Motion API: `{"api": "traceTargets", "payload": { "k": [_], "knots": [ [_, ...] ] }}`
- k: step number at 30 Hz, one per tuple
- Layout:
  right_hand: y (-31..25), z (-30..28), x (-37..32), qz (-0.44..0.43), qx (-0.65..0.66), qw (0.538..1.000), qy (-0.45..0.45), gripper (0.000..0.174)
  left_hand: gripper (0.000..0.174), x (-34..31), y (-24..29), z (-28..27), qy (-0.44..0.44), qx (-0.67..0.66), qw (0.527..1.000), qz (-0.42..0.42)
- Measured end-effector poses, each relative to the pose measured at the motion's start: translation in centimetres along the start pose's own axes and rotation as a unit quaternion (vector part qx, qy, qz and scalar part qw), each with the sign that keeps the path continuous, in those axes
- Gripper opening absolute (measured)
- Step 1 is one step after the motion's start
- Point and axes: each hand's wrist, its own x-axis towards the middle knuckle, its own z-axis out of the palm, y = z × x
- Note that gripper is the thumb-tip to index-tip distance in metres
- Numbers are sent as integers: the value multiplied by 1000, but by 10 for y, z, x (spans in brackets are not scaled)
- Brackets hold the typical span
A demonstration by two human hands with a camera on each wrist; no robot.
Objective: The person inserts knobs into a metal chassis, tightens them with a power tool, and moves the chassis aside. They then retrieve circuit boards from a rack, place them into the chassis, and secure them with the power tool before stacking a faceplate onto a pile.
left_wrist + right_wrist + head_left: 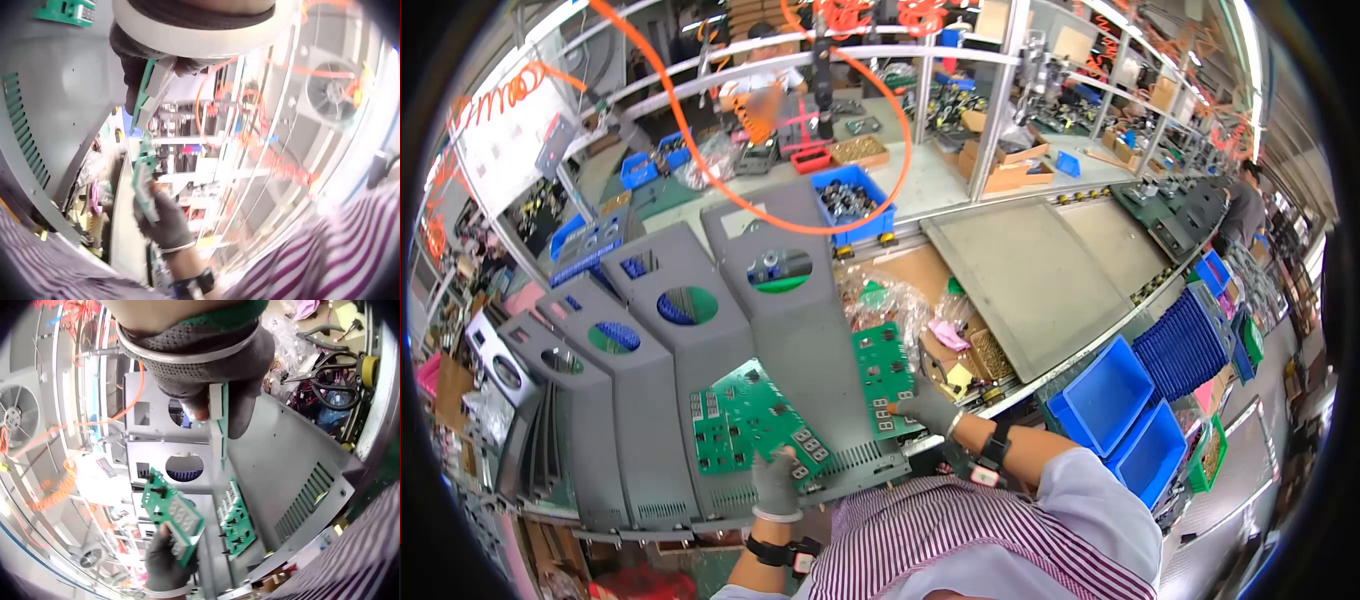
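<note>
In a grey glove, the left hand (pixel 777 487) (pixel 165 562) pinches the lower edge of a green circuit board (pixel 768 415) (pixel 175 511) with white digit displays. Partly behind it in the head view, another green board (pixel 712 440) (pixel 236 528) lies on a grey metal panel. The right hand (pixel 930 408) (pixel 165 222), also gloved, grips a third green board (pixel 880 362) (pixel 144 181) by its lower end. Both held boards are tilted and apart from each other. Seen edge-on in the right wrist view, the right hand's board (pixel 224 425) sits between thumb and fingers.
Several grey panels (pixel 650 400) with round cutouts stand side by side at the left. Behind are a blue parts bin (pixel 852 232) and plastic bags. Flat plates (pixel 1030 290) lie on the line at the right, near empty blue bins (pixel 1100 395). Pliers and scissors (pixel 334 378) lie beside the panel.
</note>
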Motion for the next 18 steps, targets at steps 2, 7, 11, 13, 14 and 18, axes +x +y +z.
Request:
{"api": "traceTargets", "payload": {
  "k": [2,7,11,13,14,18],
  "knots": [
    [20,17,26,13,-85,995,-49,59,33,-2,4,-22,28,-53,998,0],
    [73,80,83,37,-407,903,-134,67,38,-25,7,-43,80,-23,995,50],
    [88,97,91,78,-249,948,-185,69,38,-45,-4,-54,98,-29,994,28],
    [91,95,92,61,-297,938,-171,67,38,-51,-4,-51,107,-26,993,40],
    [102,96,97,58,-335,925,-169,66,38,-54,-9,-54,112,-20,993,37],
    [77,92,93,238,-97,951,-174,46,39,-57,-11,-44,125,-58,990,24]
  ]
}}
